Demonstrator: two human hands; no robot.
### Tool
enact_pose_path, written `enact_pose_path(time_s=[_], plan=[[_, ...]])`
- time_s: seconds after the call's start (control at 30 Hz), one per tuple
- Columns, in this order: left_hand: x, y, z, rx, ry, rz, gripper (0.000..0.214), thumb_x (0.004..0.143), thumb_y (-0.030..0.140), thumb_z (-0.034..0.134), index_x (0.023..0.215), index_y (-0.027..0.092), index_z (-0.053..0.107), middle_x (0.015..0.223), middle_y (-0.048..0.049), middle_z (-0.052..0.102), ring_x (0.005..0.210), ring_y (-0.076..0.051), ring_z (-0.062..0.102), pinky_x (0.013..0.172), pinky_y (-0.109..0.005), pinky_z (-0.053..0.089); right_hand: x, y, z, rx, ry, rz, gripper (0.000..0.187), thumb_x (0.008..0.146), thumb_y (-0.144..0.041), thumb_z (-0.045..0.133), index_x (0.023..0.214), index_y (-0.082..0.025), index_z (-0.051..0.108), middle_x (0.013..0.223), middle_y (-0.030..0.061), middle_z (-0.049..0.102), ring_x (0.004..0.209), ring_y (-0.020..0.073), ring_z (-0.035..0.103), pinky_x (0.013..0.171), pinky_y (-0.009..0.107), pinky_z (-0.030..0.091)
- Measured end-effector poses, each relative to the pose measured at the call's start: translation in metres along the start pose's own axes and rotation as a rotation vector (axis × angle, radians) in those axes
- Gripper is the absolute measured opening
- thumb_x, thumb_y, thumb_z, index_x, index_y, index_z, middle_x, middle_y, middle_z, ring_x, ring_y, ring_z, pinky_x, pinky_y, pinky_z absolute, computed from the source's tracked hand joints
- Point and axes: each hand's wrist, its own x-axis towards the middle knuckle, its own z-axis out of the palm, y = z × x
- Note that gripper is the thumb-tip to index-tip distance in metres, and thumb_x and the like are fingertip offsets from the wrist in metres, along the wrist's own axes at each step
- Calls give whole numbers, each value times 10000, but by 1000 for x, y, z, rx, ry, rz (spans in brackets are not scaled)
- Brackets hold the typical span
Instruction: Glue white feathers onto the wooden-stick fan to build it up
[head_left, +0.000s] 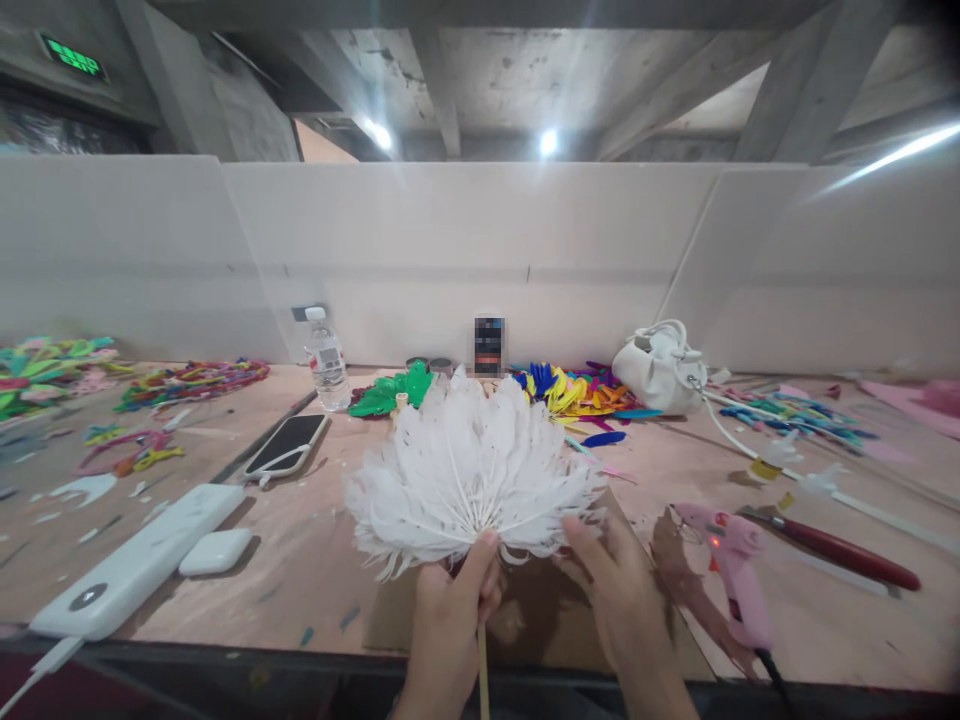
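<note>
A fan of white feathers point(469, 470) on a thin wooden stick point(484, 675) stands upright over a brown cardboard sheet point(536, 620). My left hand point(450, 625) is closed round the stick at the fan's base, thumb pressed on the quills. My right hand point(611, 590) sits just right of the base, fingers stretched toward the lowest right feathers and touching them. A pink glue gun point(731, 570) rests on its stand to the right, its light glowing red.
A power bank point(139, 560), earbud case point(216, 550) and phone point(289, 445) lie at left. Behind stand a water bottle point(326, 365), green feathers point(390, 392), coloured feathers point(574, 392) and a white bag point(660, 365). A red-handled tool point(844, 550) lies right. White partitions wall the table.
</note>
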Motion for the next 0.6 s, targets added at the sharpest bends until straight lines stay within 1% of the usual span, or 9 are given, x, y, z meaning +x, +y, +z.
enact_pose_path(time_s=[0.1, 0.17, 0.23, 0.27, 0.33, 0.4, 0.5, 0.57, 0.6], plan=[[-2, 1, -3, 59, -8, -55, 543, 616, 548, 895, 492, 174, 521, 444, 64, 413, 418, -53, 334, 408, -182, 243, -12, 2, 16, 54, -119, 142, 446, 725, -551, 882, 927, -168, 775, 787, 60, 777, 659, 224, 695, 626, 327, 593], [-3, 1, -6, 74, -32, -74, 554, 628, 565, 882, 462, 170, 530, 434, 50, 433, 406, -56, 343, 409, -190, 248, -16, 2, 25, 51, -135, 180, 409, 727, -536, 882, 876, -170, 777, 808, 76, 793, 765, 265, 746, 710, 350, 620], [-3, 2, -8, 61, -49, -55, 526, 641, 546, 875, 468, 168, 553, 453, 36, 470, 418, -61, 358, 421, -196, 255, -17, 1, 30, 59, -108, 188, 420, 715, -535, 883, 898, -171, 783, 900, 97, 815, 898, 302, 770, 797, 372, 632], [-3, 2, -8, 55, -53, -43, 510, 650, 531, 869, 472, 169, 557, 463, 31, 484, 430, -65, 367, 430, -197, 262, -17, 1, 31, 67, -90, 189, 448, 700, -534, 889, 939, -169, 784, 944, 101, 819, 924, 308, 772, 811, 376, 633], [-4, 3, -8, 52, -58, -34, 490, 670, 506, 852, 469, 177, 550, 472, 26, 493, 450, -76, 384, 449, -203, 282, -16, 2, 32, 77, -46, 197, 514, 691, -534, 889, 1031, -165, 775, 973, 96, 819, 867, 294, 769, 763, 370, 634], [-4, 3, -7, 54, -57, -26, 460, 688, 477, 834, 475, 183, 552, 486, 19, 507, 477, -94, 418, 471, -210, 308, -16, 4, 31, 76, -33, 214, 515, 718, -536, 866, 1053, -157, 769, 936, 86, 816, 787, 275, 756, 707, 360, 624], [-3, 3, -5, 71, -55, -11, 443, 710, 454, 806, 473, 190, 541, 488, 22, 496, 489, -103, 423, 485, -220, 313, -17, 5, 32, 86, 5, 209, 425, 744, -507, 831, 989, -164, 775, 935, 81, 814, 844, 287, 759, 732, 357, 615], [-3, 3, -5, 87, -53, 2, 454, 712, 460, 795, 463, 195, 524, 471, 29, 471, 471, -99, 394, 475, -227, 287, -17, 3, 32, 75, 89, 191, 362, 718, -478, 831, 918, -180, 776, 933, 77, 814, 889, 303, 759, 741, 355, 611], [-3, 3, -5, 94, -53, 9, 459, 713, 461, 790, 457, 196, 517, 463, 30, 463, 464, -98, 384, 472, -231, 278, -16, 2, 31, 57, 138, 179, 337, 705, -472, 834, 878, -189, 772, 908, 73, 813, 877, 307, 757, 718, 353, 607]])
